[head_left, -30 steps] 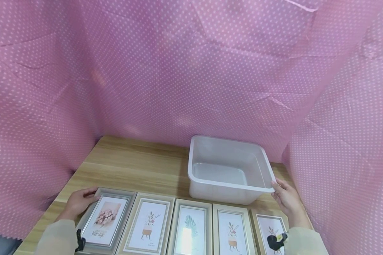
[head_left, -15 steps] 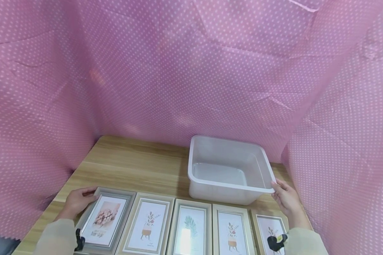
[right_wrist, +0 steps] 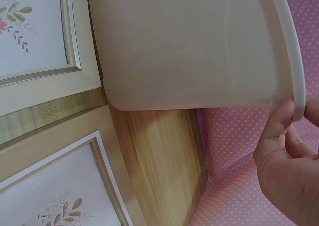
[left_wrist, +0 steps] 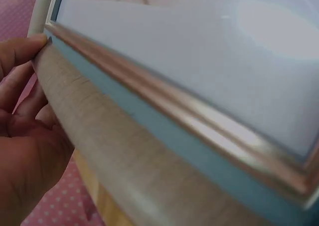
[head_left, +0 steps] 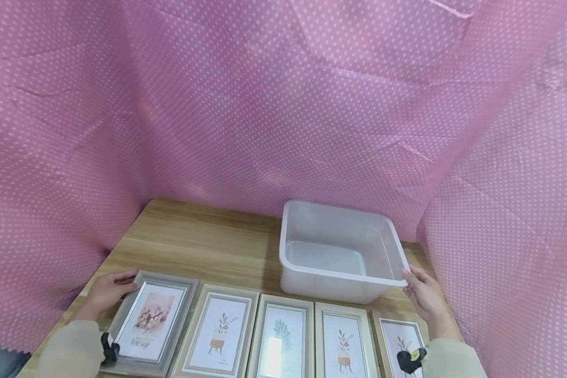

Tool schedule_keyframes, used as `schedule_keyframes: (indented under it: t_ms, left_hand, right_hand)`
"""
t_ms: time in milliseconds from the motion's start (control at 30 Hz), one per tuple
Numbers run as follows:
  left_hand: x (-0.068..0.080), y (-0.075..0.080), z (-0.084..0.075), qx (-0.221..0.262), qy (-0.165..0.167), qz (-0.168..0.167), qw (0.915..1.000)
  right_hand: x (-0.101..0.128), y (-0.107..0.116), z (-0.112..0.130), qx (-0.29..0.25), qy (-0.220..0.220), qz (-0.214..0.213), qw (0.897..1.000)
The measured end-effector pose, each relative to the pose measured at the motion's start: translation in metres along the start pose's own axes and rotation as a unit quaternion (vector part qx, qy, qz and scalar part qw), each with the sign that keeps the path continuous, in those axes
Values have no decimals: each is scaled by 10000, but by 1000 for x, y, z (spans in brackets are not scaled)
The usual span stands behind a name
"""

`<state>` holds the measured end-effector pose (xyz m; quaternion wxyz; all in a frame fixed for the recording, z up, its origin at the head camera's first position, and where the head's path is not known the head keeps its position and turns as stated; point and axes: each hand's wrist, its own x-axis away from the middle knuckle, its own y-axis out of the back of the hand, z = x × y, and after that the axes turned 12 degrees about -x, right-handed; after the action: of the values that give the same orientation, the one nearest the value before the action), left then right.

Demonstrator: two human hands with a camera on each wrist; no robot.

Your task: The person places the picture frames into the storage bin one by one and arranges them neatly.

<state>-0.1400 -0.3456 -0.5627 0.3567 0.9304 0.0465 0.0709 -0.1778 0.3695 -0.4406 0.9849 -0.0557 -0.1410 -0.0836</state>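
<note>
Grey frame (head_left: 147,322), flower print | left hand (head_left: 105,291) grips corner | right hand (head_left: 425,298) pinches tub (head_left: 340,252) rim

Left hand (left_wrist: 22,136) at the edge of a picture frame (left_wrist: 149,151) — thumb on top, fingers curled round the wooden side. Shiny silver strip and glass higher up. Pink dotted cloth (left_wrist: 60,206) down below — a bit of wood too.

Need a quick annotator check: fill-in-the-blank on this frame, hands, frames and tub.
1. The left hand holds the ____ picture frame in the row.
2. The right hand touches the rim of the white ____.
3. The row on the table has ____ frames.
4. Inside, the tub is ____.

Missing: leftmost; tub; five; empty
</note>
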Motion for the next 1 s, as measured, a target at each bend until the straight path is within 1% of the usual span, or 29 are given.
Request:
schedule_keyframes:
  t_ms: [67, 133, 200, 300, 367, 467, 567, 667, 733, 833, 1000]
  left_hand:
    - [-1, 7, -3, 245, -44, 210, 9995]
    - [-2, 14, -8, 516, 16, 480, 9975]
    - [-1, 21, -13, 852, 109, 714, 9937]
    - [-2, 30, -19, 1433, 130, 830, 9861]
    - [-3, 35, -22, 1756, -41, 888, 9804]
    - [-5, 42, -27, 1994, -254, 984, 9746]
    - [-6, 49, -34, 2105, -412, 1156, 9699]
    - [-8, 54, -41, 2068, -493, 1238, 9693]
    - [-10, 58, -45, 1959, -533, 1236, 9713]
    - [-11, 63, -53, 1678, -551, 1196, 9770]
    - [-11, 72, -66, 1277, -499, 1191, 9834]
  right_hand:
    - [0, 0, 0, -25, 13, -3, 10000]
    - [1, 0, 1, -36, 12, -4, 10000]
    - [1, 0, 1, -48, 6, -10, 10000]
    - [2, 1, 1, -49, -8, 0, 10000]
    - [2, 1, 1, -34, -2, 12, 10000]
    - [1, 0, 1, -40, 27, -3, 10000]
    - [1, 1, 1, -66, 20, -25, 10000]
    - [0, 2, 2, -84, -28, -49, 9999]
    - [-1, 2, 2, -99, -49, -67, 9999]
    - [-3, 2, 2, -127, -45, -72, 9999]
    - [-5, 1, 3, -86, -61, -34, 9999]
